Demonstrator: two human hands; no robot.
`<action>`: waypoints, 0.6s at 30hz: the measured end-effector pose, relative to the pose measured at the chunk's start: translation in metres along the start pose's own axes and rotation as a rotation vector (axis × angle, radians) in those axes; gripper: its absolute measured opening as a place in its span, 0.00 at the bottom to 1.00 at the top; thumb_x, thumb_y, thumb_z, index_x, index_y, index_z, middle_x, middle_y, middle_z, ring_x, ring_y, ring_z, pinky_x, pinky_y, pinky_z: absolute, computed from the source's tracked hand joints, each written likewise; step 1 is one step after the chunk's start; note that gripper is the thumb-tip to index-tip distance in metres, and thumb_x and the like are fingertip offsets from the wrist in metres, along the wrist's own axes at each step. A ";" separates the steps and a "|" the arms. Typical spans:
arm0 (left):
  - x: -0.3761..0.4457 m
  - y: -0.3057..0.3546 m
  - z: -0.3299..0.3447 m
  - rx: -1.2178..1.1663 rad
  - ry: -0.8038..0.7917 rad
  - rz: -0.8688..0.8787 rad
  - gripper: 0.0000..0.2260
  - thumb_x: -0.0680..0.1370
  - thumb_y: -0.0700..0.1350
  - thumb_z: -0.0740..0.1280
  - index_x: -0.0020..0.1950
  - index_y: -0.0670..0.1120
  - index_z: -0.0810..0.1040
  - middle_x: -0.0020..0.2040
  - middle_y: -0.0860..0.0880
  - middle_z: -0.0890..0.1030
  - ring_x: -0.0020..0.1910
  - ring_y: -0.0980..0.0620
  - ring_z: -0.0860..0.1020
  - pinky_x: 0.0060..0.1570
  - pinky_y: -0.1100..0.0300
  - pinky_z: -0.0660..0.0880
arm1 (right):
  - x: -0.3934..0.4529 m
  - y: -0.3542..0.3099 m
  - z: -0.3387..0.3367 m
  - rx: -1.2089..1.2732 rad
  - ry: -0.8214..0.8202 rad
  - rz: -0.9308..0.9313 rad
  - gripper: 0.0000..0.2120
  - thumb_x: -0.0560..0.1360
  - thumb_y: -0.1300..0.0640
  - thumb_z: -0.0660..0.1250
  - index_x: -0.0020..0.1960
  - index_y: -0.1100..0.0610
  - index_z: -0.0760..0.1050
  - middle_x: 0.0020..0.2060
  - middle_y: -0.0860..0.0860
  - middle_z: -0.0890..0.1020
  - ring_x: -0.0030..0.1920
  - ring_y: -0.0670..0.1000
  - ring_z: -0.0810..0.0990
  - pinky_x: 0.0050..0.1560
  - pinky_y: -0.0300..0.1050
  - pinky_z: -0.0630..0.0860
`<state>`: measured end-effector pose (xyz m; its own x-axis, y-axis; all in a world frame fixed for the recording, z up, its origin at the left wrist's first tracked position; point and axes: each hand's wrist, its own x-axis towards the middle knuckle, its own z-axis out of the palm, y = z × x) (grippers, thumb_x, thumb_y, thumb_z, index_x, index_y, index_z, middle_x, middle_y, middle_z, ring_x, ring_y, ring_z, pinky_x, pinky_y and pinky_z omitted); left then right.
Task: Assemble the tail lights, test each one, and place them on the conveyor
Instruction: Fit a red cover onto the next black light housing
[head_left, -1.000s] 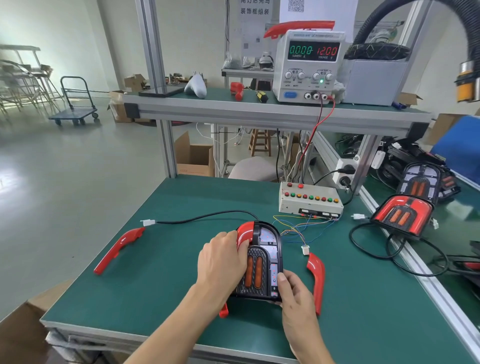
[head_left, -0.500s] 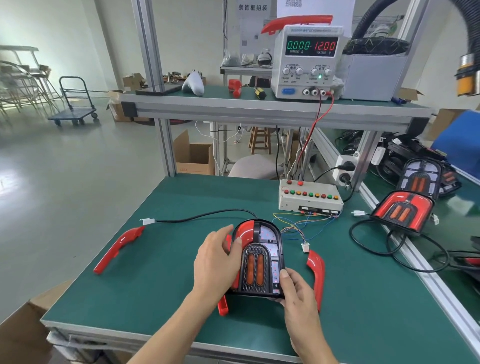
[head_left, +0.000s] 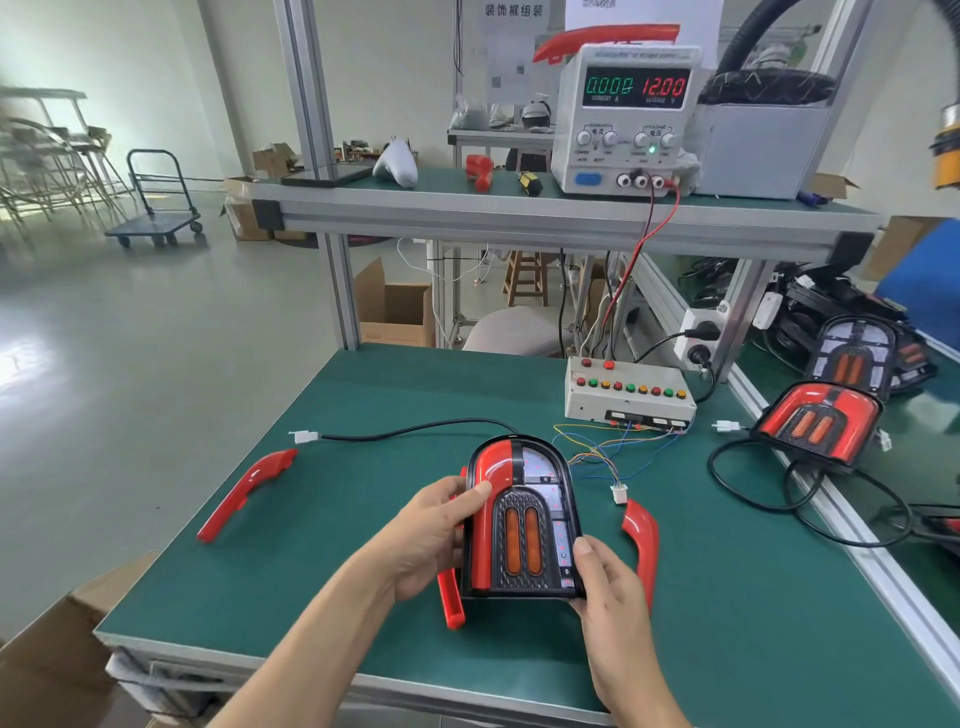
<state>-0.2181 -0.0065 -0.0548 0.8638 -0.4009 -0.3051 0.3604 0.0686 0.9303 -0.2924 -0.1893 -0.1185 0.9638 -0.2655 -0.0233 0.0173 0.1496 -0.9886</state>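
A black arch-shaped tail light (head_left: 524, 519) with two orange bars is held tilted up over the green table (head_left: 311, 561). A red cover fills its left half; the right half shows the bare light board. My left hand (head_left: 434, 538) grips its left edge, thumb on the red cover. My right hand (head_left: 610, 587) holds the lower right corner. One red curved cover (head_left: 641, 540) lies just right of the light, another red cover (head_left: 451, 597) lies under it, and a third red cover (head_left: 244, 491) lies far left.
A test box (head_left: 626, 397) with coloured buttons and loose wires sits behind the light; a power supply (head_left: 626, 117) on the shelf reads 12.00. A black cable with a white plug (head_left: 304, 437) crosses the table. Two more tail lights (head_left: 818, 421) lie on the conveyor at right.
The tail light has been lifted and tipped more upright toward me. My left hand slid from covering the top left to gripping the left edge, baring the red cover.
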 end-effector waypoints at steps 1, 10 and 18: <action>0.000 -0.002 0.001 -0.032 -0.005 -0.004 0.17 0.83 0.51 0.65 0.65 0.39 0.72 0.57 0.38 0.83 0.53 0.41 0.80 0.63 0.38 0.76 | 0.000 0.001 0.000 0.006 0.005 0.002 0.15 0.86 0.55 0.58 0.52 0.55 0.84 0.49 0.58 0.88 0.50 0.56 0.86 0.55 0.55 0.81; 0.003 -0.010 0.014 -0.269 0.100 0.195 0.24 0.78 0.50 0.67 0.66 0.35 0.72 0.61 0.33 0.81 0.55 0.39 0.81 0.63 0.36 0.76 | 0.001 -0.004 0.002 0.079 0.063 -0.043 0.26 0.73 0.44 0.67 0.63 0.60 0.78 0.53 0.59 0.86 0.51 0.55 0.85 0.45 0.45 0.83; 0.010 -0.024 0.062 -0.334 0.126 0.387 0.20 0.79 0.50 0.69 0.64 0.38 0.74 0.59 0.37 0.83 0.53 0.43 0.82 0.53 0.48 0.81 | -0.005 -0.012 0.008 0.066 0.001 -0.064 0.21 0.73 0.49 0.69 0.62 0.58 0.71 0.41 0.62 0.87 0.35 0.62 0.86 0.34 0.45 0.81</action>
<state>-0.2399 -0.0684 -0.0673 0.9842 -0.1769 0.0064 0.0816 0.4852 0.8706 -0.2953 -0.1827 -0.1051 0.9599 -0.2775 0.0394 0.0964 0.1948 -0.9761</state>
